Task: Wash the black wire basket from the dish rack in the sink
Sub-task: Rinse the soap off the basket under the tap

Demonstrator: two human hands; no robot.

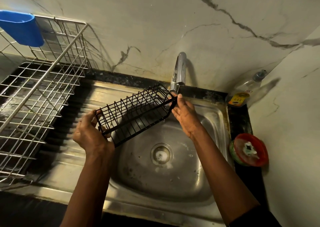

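Black wire basket [136,113]: long, narrow, held tilted in the air over the sink [214,122] bowl, far end just under the tap [179,71]. Left hand [90,133] grips its near end, fingers curled round the wires. Right hand [183,116] holds the far end (fingers mostly straight along it). Dish rack [34,88] on the drainboard, left.

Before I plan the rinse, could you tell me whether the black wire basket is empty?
Empty: nothing lies inside the basket; only the sink shows through its wires. The left hand and right hand grip its ends.
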